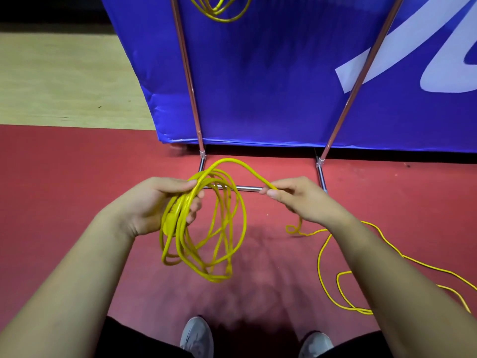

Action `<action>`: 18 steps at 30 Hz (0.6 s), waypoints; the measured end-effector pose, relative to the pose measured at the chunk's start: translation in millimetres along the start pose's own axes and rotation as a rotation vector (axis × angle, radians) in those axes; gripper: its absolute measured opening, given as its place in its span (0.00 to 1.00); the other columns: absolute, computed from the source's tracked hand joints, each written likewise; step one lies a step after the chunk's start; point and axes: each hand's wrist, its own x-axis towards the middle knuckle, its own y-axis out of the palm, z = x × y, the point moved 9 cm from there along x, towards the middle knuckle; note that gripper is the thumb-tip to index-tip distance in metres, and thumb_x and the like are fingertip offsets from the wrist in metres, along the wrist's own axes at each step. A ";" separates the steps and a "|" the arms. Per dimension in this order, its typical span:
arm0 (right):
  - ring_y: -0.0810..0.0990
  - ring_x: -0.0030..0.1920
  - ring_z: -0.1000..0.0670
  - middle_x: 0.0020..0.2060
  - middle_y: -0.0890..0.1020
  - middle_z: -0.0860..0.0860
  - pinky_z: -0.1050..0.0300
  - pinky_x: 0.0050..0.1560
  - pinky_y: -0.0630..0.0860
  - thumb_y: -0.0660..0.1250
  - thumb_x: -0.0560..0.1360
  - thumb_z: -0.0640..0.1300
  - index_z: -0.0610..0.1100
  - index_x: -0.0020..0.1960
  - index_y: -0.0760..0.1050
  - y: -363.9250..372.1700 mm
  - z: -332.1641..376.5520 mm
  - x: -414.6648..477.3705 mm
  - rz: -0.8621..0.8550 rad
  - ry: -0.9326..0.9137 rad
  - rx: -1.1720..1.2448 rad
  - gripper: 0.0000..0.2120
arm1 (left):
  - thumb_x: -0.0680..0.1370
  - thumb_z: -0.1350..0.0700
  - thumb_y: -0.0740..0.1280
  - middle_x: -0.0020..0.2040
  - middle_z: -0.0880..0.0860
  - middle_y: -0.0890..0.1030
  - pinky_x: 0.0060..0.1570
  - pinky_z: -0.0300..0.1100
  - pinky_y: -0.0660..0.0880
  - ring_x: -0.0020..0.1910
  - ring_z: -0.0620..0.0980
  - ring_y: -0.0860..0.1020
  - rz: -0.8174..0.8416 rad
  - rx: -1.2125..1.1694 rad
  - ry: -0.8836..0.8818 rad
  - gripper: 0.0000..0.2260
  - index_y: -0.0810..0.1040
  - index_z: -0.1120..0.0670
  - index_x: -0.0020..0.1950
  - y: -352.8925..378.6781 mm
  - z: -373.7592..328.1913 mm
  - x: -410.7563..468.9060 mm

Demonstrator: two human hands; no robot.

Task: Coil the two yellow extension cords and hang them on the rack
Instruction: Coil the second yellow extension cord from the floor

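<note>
I count two grey sneakers, left one (pixel 196 337) and right one (pixel 318 343), at the bottom edge, standing on the red floor (pixel 64 192). Two bare forearms reach forward above them.

Two yellow extension cords in view. The first yellow cord is half coiled: a bundle of loops (pixel 206 228) hangs from the left hand (pixel 154 202), roughly six or seven turns, exact count not readable where they bunch. The left fingers (pixel 193 210) are curled around the top of the bundle with the thumb pressed over it, clamped on the loops. Something thicker and yellow sits inside the grip; I cannot tell what it is.

From the bundle one strand arcs up and over to the right hand (pixel 302 200). The right fingers (pixel 273 193) are pinched together on that strand, thumb against forefinger, other digits folded loosely. Past the right hand the uncoiled tail (pixel 343 280) drops to the floor and wanders off right in slack curves.

Beyond the hands I see one chrome tubular rack (pixel 335 133): two slanted uprights and one low crossbar just behind the loops. Behind it stands one blue banner with white lettering (pixel 271 86).

The second yellow cord (pixel 219 9) is already coiled, hanging high between the uprights at the top edge, partly cropped. Pale wooden flooring (pixel 64 78) lies far left.
</note>
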 end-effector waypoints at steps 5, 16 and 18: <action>0.64 0.25 0.53 0.27 0.67 0.53 0.52 0.23 0.72 0.67 0.77 0.49 0.53 0.50 0.82 17.3 3.9 2.3 0.092 0.038 -0.199 0.06 | 0.59 0.46 0.80 0.36 0.62 0.81 0.31 0.43 0.77 0.29 0.57 0.78 -0.004 0.087 -0.049 0.24 0.81 0.62 0.43 4.0 12.4 5.2; 0.70 0.30 0.56 0.27 0.75 0.53 0.60 0.35 0.68 0.70 0.74 0.46 0.47 0.42 0.81 21.5 65.1 1.2 -0.079 -0.221 -0.214 0.04 | 0.64 0.51 0.79 0.28 0.53 0.71 0.28 0.40 0.72 0.25 0.50 0.72 0.111 0.145 -0.036 0.16 0.80 0.59 0.42 38.7 24.3 12.7; 0.71 0.29 0.57 0.27 0.75 0.53 0.60 0.35 0.69 0.70 0.74 0.45 0.45 0.40 0.80 11.7 39.6 4.5 -0.087 -0.162 -0.219 0.05 | 0.62 0.49 0.80 0.28 0.51 0.70 0.27 0.38 0.70 0.23 0.48 0.70 0.101 0.069 -0.004 0.18 0.78 0.58 0.41 37.7 19.2 13.2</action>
